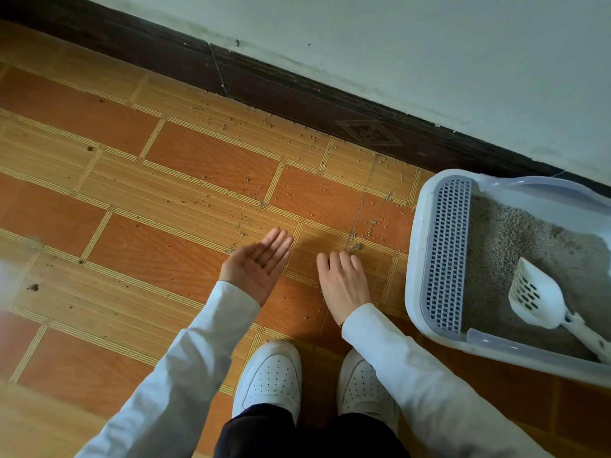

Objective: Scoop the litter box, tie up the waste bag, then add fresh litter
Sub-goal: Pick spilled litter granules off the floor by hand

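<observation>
Two hands idle: left hand (257, 264) palm-up, fingers spread; right hand (344, 281) flat, gripping nothing. Scoop (537, 297) lay in litter box (417, 259), right. Likely light, stiff plastic; take by handle.

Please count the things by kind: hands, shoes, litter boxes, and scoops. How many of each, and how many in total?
Hands: 2, left hand and right hand
Shoes: 2, left shoe and right shoe
Litter box: 1
Scoop: 1
Total: 6
</observation>
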Available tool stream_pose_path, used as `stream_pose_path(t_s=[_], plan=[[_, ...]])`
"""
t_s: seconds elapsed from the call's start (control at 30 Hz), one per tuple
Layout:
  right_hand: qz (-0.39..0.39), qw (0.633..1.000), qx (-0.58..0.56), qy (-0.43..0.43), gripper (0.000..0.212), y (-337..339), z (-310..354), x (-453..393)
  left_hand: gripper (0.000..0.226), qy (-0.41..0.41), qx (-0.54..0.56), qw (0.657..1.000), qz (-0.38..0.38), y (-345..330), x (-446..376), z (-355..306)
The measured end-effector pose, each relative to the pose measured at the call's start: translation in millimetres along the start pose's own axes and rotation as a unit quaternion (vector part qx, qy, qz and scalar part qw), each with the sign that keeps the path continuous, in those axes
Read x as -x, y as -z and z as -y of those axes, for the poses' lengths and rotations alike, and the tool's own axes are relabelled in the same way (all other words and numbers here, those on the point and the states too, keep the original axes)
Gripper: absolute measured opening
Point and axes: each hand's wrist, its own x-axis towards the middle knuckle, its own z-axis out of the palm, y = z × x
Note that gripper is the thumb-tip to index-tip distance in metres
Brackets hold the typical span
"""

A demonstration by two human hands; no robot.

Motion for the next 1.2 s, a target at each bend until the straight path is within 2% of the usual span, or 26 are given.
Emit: stream_pose_path(t_s=[0.13,0.27,0.4,0.47,0.57,0.63,0.73,0.8,0.9,1.07,1.2], plan=[[-0.006,1.000,0.008,-0.001,0.008,6.3,1.2,-3.4,0.042,0.004,-0.013,1.000,-0.010,0.1,0.9,7.3],[-0.080,0.994,-0.075,-0.006,0.008,18.1,9.2,-7.7,0.042,0.016,-0.036,0.999,-0.015,-3.7,0.6,17.3],[-0.153,0.972,-0.158,0.083,0.009,28.7,32.4,-7.7,0.043,0.032,-0.046,0.998,-0.021,-8.5,-1.8,25.1],[-0.137,0.967,-0.195,0.096,0.011,29.2,33.2,-5.7,0.044,0.037,-0.023,0.999,-0.010,-9.3,-1.8,24.7],[-0.095,0.969,-0.228,-0.005,0.020,23.5,11.0,-0.8,0.044,0.025,-0.012,1.000,-0.003,-5.7,-1.5,14.5],[-0.055,0.980,-0.181,-0.064,0.028,16.8,-5.6,5.9,0.043,0.009,0.002,1.000,0.001,-1.7,-2.1,5.6],[0.028,0.994,-0.089,-0.058,0.043,8.3,-9.0,13.8,0.043,-0.009,0.012,1.000,-0.005,3.1,-5.6,-2.4],[0.038,0.996,-0.061,-0.046,0.038,5.7,-3.1,15.6,0.043,-0.014,0.016,1.000,-0.005,3.8,-7.6,-4.8],[0.042,0.998,-0.031,-0.027,0.017,4.2,3.3,14.9,0.043,-0.014,0.012,1.000,-0.001,4.1,-7.5,-5.4],[0.050,0.999,-0.007,-0.009,0.020,5.2,5.8,11.5,0.042,0.001,0.007,1.000,-0.003,2.9,-4.8,1.4],[0.016,1.000,-0.022,-0.013,0.016,8.0,7.0,4.7,0.043,0.019,-0.012,1.000,-0.017,-0.7,-2.0,12.6]])
